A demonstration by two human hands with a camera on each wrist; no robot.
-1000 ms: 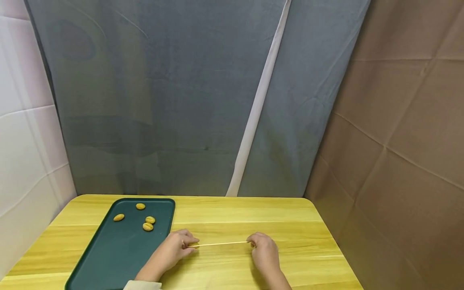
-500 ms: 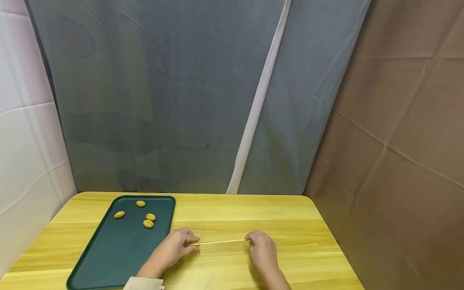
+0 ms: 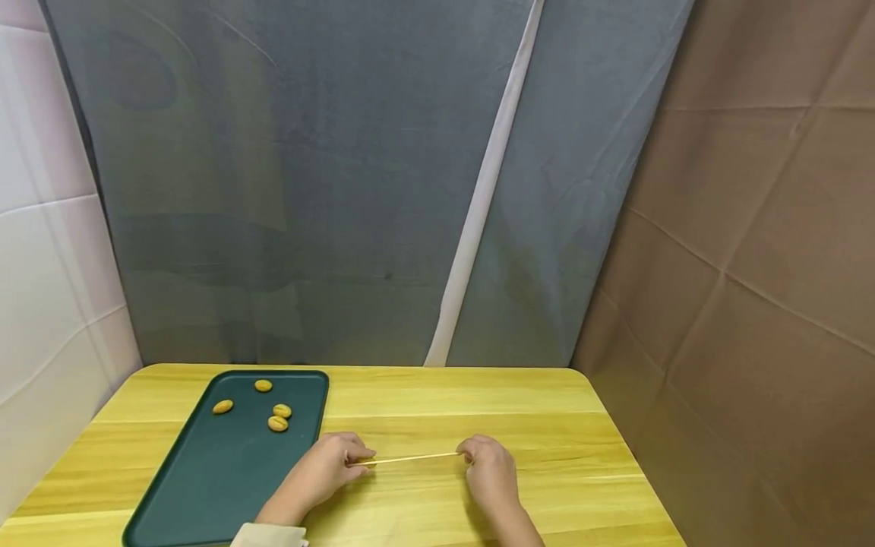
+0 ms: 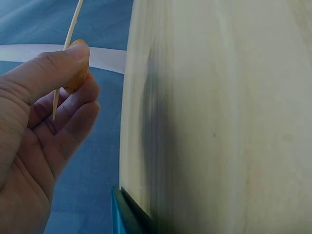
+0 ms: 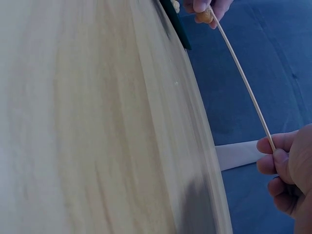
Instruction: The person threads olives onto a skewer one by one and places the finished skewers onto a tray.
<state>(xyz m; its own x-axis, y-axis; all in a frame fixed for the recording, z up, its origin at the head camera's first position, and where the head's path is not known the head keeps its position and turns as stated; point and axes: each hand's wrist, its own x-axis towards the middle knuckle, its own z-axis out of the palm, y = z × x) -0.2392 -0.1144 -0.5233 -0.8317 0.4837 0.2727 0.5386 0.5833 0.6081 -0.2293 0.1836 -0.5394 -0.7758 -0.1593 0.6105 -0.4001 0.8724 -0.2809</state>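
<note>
My left hand (image 3: 328,469) pinches a small oval golden-brown piece (image 4: 79,80) between thumb and fingers. A thin wooden skewer (image 3: 415,458) runs from it to my right hand (image 3: 491,471), which grips the skewer's other end between thumb and forefinger. The skewer's pointed tip (image 4: 55,109) sticks out beyond the left thumb in the left wrist view. The thumb hides where skewer and piece meet, so I cannot tell whether it passes through. Both hands are raised above the wooden table (image 3: 424,516).
A dark green rectangular tray (image 3: 205,486) lies left of my left hand. Several similar oval pieces (image 3: 277,424) sit toward its far end. Grey cloth (image 3: 328,190) hangs behind the table, with brown cloth (image 3: 766,266) at the right.
My right hand has shifted slightly left, and the visible stretch of skewer between the hands is a little shorter. My left hand stays almost still.
</note>
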